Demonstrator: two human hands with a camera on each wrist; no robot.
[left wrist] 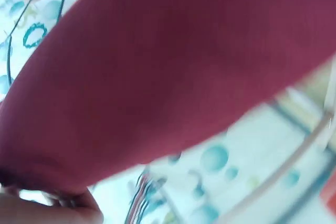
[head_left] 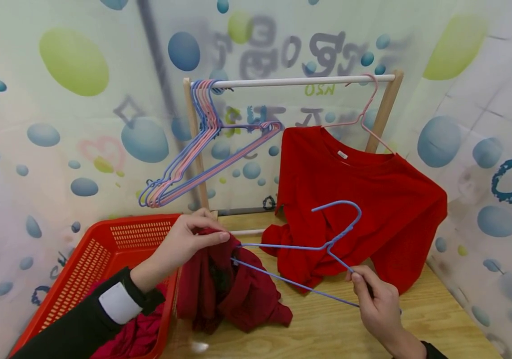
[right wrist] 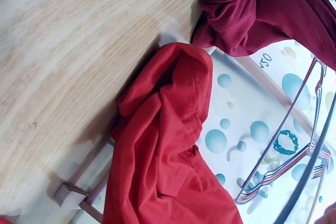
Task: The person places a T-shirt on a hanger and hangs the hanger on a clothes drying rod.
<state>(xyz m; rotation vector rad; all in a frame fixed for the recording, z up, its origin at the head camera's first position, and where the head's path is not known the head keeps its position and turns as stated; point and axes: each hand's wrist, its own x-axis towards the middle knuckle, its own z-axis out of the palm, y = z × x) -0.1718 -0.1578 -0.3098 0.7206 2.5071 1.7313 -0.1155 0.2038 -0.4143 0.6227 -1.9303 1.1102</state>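
Observation:
My left hand (head_left: 186, 244) pinches the upper edge of a dark red garment (head_left: 256, 299), which hangs in folds down to the table. In my right hand (head_left: 379, 304) I grip one sloping arm of a blue wire hanger (head_left: 329, 244), its hook pointing up. The hanger's other end reaches the garment beside my left fingers; its tip is hidden in the cloth. Dark red fabric (left wrist: 157, 77) fills most of the left wrist view, with part of the left hand (left wrist: 63, 211) below it. The right wrist view shows the same garment (right wrist: 231, 14) at the top.
A bright red shirt (head_left: 355, 189) hangs on a pink hanger (head_left: 367, 112) at the right of a rack with a white rail (head_left: 292, 81). Several blue and pink hangers (head_left: 206, 119) hang at its left. A red basket (head_left: 99, 234) holding dark red cloth stands left on the wooden table (head_left: 328, 334).

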